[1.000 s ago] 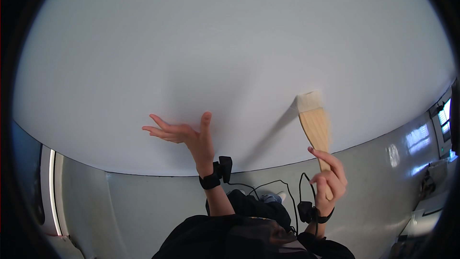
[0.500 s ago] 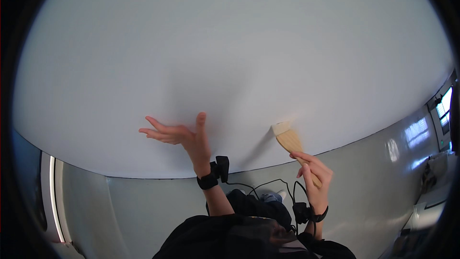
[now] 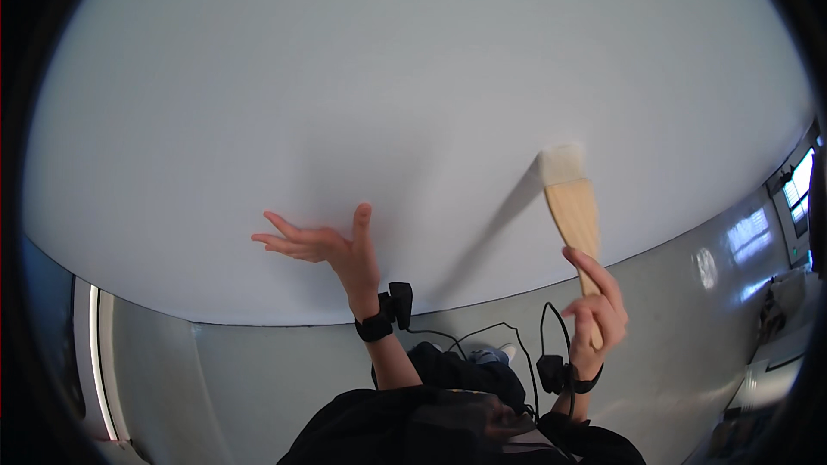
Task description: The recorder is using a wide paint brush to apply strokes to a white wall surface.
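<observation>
A flat paintbrush (image 3: 572, 211) with a broad pale wooden handle and whitish bristles is gripped near its handle end by my right hand (image 3: 600, 303). Its bristles point up and away at a white wall (image 3: 413, 60); whether the tips touch the wall I cannot tell. A long slanting shadow falls left of the brush. My left hand (image 3: 323, 243) is empty, thumb up and fingers stretched out to the left, close to the wall's lower part. A soft shadow lies above it.
Black wrist straps carry small boxes (image 3: 400, 304) with cables (image 3: 482, 325) hanging between my arms. Grey floor (image 3: 276, 370) lies below the wall. At the far left stands a bright vertical strip (image 3: 99, 362); at the right is a window (image 3: 799, 194) with furniture below it.
My right hand has moved right and slightly up with the paintbrush, whose bristles now sit higher and further right and stand more upright. My left hand has hardly moved.
</observation>
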The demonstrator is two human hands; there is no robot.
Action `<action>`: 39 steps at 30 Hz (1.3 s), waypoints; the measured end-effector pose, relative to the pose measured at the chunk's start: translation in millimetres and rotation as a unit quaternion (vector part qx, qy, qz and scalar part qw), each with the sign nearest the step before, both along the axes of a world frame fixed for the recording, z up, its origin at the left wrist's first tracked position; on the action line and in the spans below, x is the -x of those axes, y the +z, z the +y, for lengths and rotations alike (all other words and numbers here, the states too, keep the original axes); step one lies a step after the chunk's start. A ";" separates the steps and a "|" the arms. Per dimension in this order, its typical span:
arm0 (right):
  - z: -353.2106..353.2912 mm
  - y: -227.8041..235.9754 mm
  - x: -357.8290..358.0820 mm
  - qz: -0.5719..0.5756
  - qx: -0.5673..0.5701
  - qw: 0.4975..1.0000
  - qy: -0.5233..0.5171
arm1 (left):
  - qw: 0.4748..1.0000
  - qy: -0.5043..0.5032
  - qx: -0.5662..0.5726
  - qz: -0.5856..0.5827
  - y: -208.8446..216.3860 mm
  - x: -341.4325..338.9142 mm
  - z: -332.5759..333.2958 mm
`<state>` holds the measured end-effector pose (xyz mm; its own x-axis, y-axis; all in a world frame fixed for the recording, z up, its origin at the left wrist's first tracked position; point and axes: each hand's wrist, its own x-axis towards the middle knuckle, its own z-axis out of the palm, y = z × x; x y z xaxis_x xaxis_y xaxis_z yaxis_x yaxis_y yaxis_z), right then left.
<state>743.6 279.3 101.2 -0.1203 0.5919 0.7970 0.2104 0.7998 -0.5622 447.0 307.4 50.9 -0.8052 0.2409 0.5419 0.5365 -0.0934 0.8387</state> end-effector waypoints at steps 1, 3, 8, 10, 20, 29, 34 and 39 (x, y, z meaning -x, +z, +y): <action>1.9 0.0 0.3 -0.045 0.016 0.999 -0.016 | 1.000 0.008 0.013 0.003 -0.9 1.9 -1.4; 3.7 -4.1 -0.4 -0.072 0.034 0.996 -0.025 | 1.000 0.015 0.020 0.004 -0.9 1.1 -2.7; 0.4 -18.8 -7.3 -0.040 0.117 0.992 -0.014 | 1.000 0.003 0.026 -0.003 -6.6 -6.0 8.3; -2.6 -22.7 -4.5 -0.024 0.173 0.985 0.000 | 1.000 0.012 0.028 0.001 0.7 -2.8 1.2; -8.2 -38.6 -12.9 -0.034 0.294 0.955 0.012 | 0.999 0.011 0.037 -0.013 -1.6 -0.3 -0.2; 2.8 7.6 -11.0 0.011 0.010 0.997 -0.078 | 0.999 0.014 0.035 0.011 -7.1 -4.2 6.6; 11.2 -17.6 -26.8 -0.074 0.092 0.993 -0.021 | 0.997 0.048 0.045 0.032 -7.1 3.6 5.6; 32.1 -61.8 -37.4 -0.076 0.203 0.976 0.036 | 0.997 0.058 0.026 0.036 -3.8 -1.6 8.5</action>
<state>780.9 311.3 39.5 -0.2717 0.8410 0.4680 0.2686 0.5332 -0.8022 448.6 315.9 47.0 -0.7893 0.1776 0.5878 0.5995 0.0158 0.8002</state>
